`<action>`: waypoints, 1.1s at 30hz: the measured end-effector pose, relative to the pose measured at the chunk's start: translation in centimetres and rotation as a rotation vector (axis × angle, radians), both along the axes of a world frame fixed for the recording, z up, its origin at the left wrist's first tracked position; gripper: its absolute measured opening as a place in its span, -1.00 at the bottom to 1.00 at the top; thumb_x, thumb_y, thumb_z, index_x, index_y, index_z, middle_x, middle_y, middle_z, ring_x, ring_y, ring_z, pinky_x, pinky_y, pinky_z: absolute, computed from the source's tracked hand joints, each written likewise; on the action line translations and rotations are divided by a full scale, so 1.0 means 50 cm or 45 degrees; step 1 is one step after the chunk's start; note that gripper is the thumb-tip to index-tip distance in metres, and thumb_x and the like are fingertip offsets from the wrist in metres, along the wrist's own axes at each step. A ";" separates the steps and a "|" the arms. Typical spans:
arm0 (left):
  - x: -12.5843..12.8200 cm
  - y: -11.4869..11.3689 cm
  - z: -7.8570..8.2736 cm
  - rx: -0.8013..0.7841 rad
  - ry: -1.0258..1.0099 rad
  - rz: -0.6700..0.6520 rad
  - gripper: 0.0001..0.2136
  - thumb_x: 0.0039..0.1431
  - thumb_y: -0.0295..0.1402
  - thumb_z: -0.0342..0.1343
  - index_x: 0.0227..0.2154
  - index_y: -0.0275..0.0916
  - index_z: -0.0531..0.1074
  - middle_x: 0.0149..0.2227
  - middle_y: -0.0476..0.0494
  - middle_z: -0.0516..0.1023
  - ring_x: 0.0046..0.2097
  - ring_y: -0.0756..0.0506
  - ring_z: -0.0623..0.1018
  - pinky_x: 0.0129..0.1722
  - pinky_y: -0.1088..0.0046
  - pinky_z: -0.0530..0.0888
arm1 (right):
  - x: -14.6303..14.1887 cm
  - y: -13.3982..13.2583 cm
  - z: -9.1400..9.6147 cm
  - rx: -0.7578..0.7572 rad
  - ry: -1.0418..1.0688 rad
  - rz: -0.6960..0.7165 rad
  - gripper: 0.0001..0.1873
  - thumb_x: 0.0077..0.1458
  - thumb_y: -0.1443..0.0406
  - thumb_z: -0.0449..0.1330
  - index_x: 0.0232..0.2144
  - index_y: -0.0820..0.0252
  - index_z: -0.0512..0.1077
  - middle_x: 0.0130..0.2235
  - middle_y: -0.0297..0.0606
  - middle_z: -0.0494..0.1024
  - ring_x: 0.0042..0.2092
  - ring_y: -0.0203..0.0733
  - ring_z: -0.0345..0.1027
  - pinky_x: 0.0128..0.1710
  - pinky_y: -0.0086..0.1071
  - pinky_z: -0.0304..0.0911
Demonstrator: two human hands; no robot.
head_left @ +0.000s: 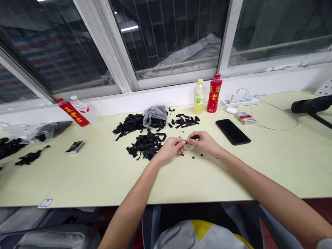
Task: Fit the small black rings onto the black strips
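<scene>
My left hand (pixel 171 148) and my right hand (pixel 204 141) meet over the pale yellow table (pixel 102 177), fingers pinched together on a small black strip (pixel 194 137) held between them. Small black round bits (pixel 193 157) lie on the table just below my hands. A heap of black strips (pixel 145 145) sits right beside my left hand. More black strips (pixel 130 123) lie farther back next to a clear plastic bag (pixel 154 115), and a smaller scatter of strips (pixel 186 121) lies behind my hands.
A black phone (pixel 232 131) lies right of my hands. A yellow-green bottle (pixel 199 97) and a red bottle (pixel 214 93) stand by the window, with a power strip (pixel 240 101), white cable and small box (pixel 244 118). Another bottle (pixel 77 111), bag and black strips (pixel 31 157) lie at left.
</scene>
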State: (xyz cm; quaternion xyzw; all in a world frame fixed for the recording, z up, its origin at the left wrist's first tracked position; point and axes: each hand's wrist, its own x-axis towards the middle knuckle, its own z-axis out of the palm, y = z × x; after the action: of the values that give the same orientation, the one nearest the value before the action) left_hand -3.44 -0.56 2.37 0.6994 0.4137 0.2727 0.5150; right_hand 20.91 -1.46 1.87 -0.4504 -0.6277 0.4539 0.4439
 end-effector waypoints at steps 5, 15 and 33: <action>0.001 -0.004 0.008 0.021 -0.055 -0.015 -0.37 0.51 0.33 0.47 -0.28 -0.21 0.65 -0.26 -0.21 0.76 -0.28 -0.10 0.58 -0.13 0.29 0.65 | 0.001 -0.002 0.003 -0.079 0.067 0.032 -0.50 0.09 -0.17 0.68 -0.27 0.06 0.75 -0.24 -0.13 0.88 -0.26 -0.05 0.57 -0.24 -0.20 0.46; 0.007 -0.004 0.008 -0.016 -0.130 -0.046 -0.54 0.58 0.11 0.46 -0.22 -0.23 0.66 -0.28 -0.14 0.67 -0.26 -0.09 0.55 -0.11 0.29 0.63 | 0.002 0.001 0.005 -0.056 0.109 -0.003 -0.38 0.01 -0.28 0.70 -0.29 0.06 0.72 -0.25 -0.11 0.86 -0.26 -0.03 0.56 -0.27 -0.19 0.44; 0.003 -0.007 0.013 -0.146 -0.268 -0.081 -0.55 0.42 0.09 0.60 -0.03 -0.25 0.80 -0.31 -0.05 0.57 -0.30 -0.10 0.48 -0.13 0.25 0.57 | 0.008 -0.009 0.022 -0.017 0.121 -0.029 -0.32 0.03 -0.36 0.70 -0.28 0.04 0.71 -0.28 -0.14 0.87 -0.26 -0.02 0.54 -0.14 -0.11 0.48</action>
State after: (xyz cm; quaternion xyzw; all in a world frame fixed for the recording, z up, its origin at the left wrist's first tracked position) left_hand -3.30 -0.90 3.04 0.6491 0.3498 0.3041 0.6032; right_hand 21.29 -1.89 2.97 -0.4383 -0.5979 0.4739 0.4752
